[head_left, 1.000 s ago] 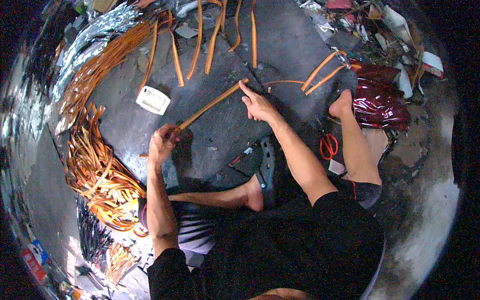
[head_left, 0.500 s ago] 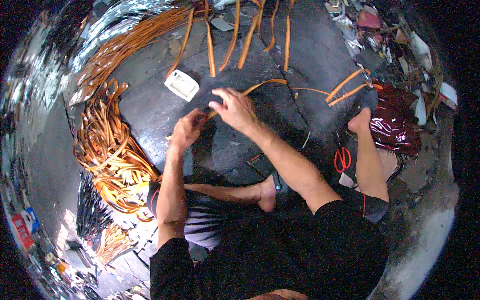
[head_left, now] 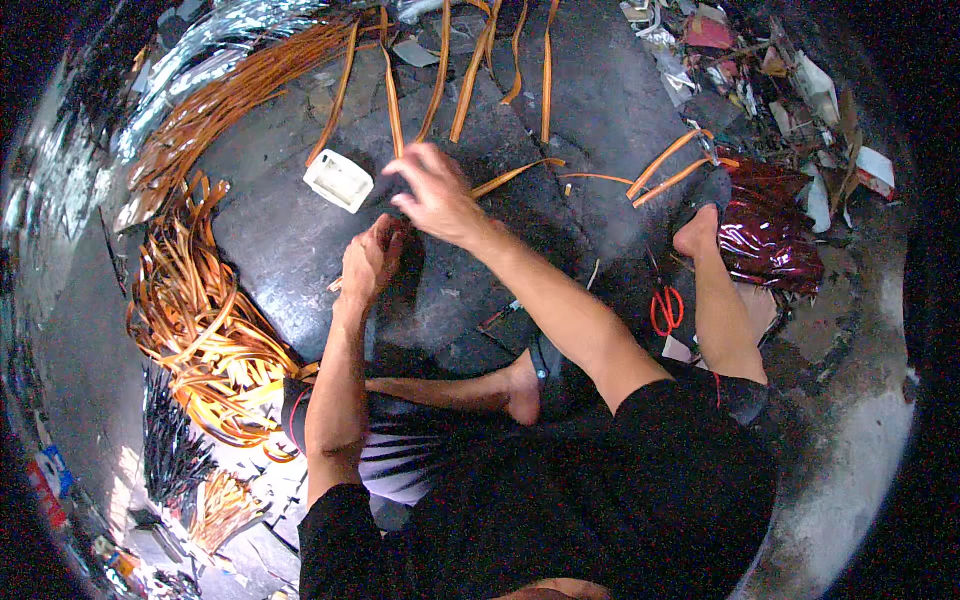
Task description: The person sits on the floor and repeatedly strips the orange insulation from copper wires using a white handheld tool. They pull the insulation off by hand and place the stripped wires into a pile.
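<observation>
Nearest the body, toward the near left corner of the dark floor, a pale orange bundle and a sheaf of black strips are laid beside each other; beyond them a heap of glossy strips is piled along the left edge, seemingly to be within easy reach. Toward the right edge, red-handled scissors are set down. Over the middle, the left hand is closed, apparently clamped on an orange strip so that it is kept steady; the strip is passed behind the right hand, its far end extended rightward. The right hand's fingers are spread and blurred; whether the strip is touched by them cannot be told. Just beyond, a white tray is placed tilted to the floor's edges; its pale inside is seen, but no contents can be made out. Near the far edge, loose strips are laid apart, perhaps so that tangling is avoided.
</observation>
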The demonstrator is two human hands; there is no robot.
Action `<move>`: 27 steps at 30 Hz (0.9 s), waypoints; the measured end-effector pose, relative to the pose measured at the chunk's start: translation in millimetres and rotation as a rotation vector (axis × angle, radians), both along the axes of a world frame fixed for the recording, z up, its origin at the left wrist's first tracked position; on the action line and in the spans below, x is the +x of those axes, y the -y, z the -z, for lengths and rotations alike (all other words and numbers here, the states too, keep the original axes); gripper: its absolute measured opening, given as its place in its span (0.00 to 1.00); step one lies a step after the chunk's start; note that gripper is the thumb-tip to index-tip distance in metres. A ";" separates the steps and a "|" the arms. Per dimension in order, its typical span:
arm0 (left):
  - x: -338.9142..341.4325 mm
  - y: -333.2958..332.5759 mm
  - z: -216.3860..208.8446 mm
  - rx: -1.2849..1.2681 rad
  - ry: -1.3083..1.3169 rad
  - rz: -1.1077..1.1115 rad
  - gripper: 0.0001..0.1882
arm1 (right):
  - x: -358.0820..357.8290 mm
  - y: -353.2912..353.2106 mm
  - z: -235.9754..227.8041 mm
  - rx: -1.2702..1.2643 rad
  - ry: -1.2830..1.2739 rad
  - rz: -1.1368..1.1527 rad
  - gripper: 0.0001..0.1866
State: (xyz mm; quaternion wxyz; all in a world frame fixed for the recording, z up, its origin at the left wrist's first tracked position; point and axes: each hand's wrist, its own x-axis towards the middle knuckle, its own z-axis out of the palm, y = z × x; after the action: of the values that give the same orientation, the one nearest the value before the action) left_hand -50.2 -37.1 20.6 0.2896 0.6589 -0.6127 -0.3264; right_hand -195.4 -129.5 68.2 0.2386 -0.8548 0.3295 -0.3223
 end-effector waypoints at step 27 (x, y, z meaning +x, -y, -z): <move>104.9 -34.1 3.2 0.012 -0.028 -0.003 0.09 | 97.2 -153.0 104.0 0.395 -0.441 -0.261 0.30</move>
State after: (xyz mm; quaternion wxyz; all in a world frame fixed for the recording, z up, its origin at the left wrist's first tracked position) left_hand 54.8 -3.1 17.4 0.2946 0.6568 -0.6056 -0.3392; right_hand -98.3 23.4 -35.9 0.3621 -0.8762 0.3170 -0.0258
